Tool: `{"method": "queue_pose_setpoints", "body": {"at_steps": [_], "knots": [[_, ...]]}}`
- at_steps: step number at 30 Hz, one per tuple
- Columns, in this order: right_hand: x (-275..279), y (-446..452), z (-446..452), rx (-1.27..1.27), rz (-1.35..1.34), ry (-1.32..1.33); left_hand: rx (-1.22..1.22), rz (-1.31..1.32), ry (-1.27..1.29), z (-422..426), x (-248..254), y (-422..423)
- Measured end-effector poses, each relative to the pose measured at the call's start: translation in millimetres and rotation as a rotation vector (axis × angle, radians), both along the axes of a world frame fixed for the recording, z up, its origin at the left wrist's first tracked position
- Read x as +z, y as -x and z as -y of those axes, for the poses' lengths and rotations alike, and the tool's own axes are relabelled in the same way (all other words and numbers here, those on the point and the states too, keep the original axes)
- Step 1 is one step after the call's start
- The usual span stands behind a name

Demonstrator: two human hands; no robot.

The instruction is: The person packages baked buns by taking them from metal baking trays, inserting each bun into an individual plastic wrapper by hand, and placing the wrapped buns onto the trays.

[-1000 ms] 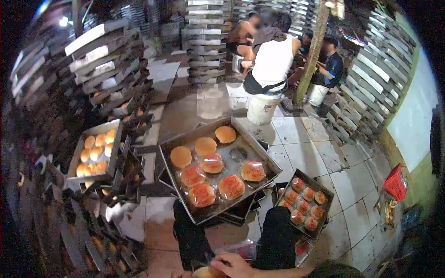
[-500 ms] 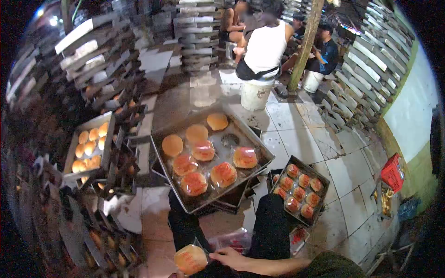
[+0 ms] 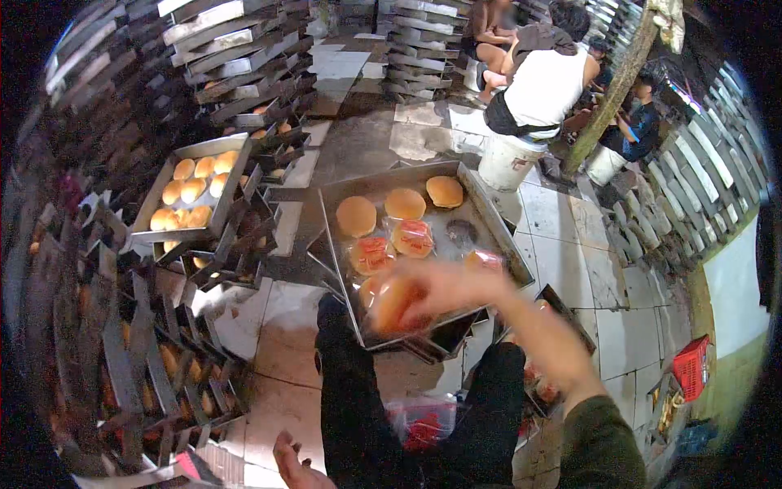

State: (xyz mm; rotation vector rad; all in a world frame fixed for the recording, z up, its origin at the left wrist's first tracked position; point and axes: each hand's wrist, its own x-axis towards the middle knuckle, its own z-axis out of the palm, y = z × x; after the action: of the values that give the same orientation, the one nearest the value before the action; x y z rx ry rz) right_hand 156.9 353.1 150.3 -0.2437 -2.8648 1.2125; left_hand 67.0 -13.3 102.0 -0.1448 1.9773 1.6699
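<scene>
My right hand [image 3: 460, 289] reaches across the near part of a metal tray [image 3: 342, 306] and is blurred by motion. Its fingers are round a bun [image 3: 397, 306] that looks reddish-brown; any wrapper on it is too smeared to make out. Low in the view, my left hand [image 3: 297, 466] is partly cut off, fingers apart and nothing in them. On the tray lie unwrapped buns [image 3: 356, 216] at the far side and wrapped buns with red print [image 3: 372, 255] nearer me. My right forearm hides part of the tray. Clear plastic bags with red print [image 3: 423, 422] rest between my legs.
At left, another tray of plain buns [image 3: 193, 190] sits on stacked trays. A tray of wrapped buns [image 3: 544, 389] is partly behind my right arm. A red basket [image 3: 691, 368] stands far right. Other people sit on buckets ahead, one in a white top [image 3: 547, 94].
My right hand has moved from my lap up to the tray with the bun. My left hand now shows at the bottom, empty. The camera view has turned left and downward.
</scene>
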Motion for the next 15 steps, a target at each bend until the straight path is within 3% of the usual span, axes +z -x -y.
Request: {"method": "queue_pose_setpoints", "body": {"at_steps": [1, 2, 3, 4, 5, 7, 8, 9, 10, 11, 12, 14, 15], "knots": [[29.8, -10.5, -31.9, -0.161, 0.223, -0.130, -0.002, 0.056, -0.031, 4.5, -9.3, 1.3], [34.7, -29.3, -65.1, -0.301, 0.222, -0.476, -0.004, 0.056, -0.031, 5.3, -16.1, 0.6], [62.8, -32.6, -58.7, -0.628, 0.331, -0.977, 0.009, 0.053, -0.004, 6.3, -22.4, 0.7], [65.5, -46.9, -71.8, -0.673, -0.224, -1.096, 0.027, 0.050, 0.022, 5.1, -29.7, 0.8], [82.1, -48.9, -54.6, -0.723, -0.601, -0.754, 0.192, 0.037, -0.102, -6.5, -40.0, 1.4], [75.2, -45.9, 18.2, -0.989, -0.834, -0.690, 0.201, 0.082, -0.100, -20.7, -37.6, 1.1], [36.8, -50.1, 54.0, -0.982, -0.847, -0.413, 0.191, 0.113, -0.095, -24.6, -35.1, 0.0], [-25.0, -57.9, 79.7, -0.672, -0.844, -0.231, 0.198, 0.136, -0.227, -28.4, -32.6, -4.3], [-54.7, -63.2, 121.4, -0.445, -0.621, -0.406, 0.208, 0.131, -0.238, -28.4, -33.6, -7.5], [-96.8, -68.8, 160.6, -0.212, -0.188, -0.311, 0.137, 0.103, -0.326, -30.3, -36.4, -9.9], [-132.8, -79.1, 200.0, -0.201, -0.048, -0.350, 0.064, 0.073, -0.409, -30.6, -37.3, -13.2], [-175.6, -104.1, 237.0, -0.183, 0.036, -0.461, 0.096, 0.108, -0.352, -40.5, -17.7, -25.6], [-184.9, -108.2, 243.5, -0.186, 0.051, -0.454, -0.015, 0.083, -0.286, -40.7, -17.9, -31.9]]}}
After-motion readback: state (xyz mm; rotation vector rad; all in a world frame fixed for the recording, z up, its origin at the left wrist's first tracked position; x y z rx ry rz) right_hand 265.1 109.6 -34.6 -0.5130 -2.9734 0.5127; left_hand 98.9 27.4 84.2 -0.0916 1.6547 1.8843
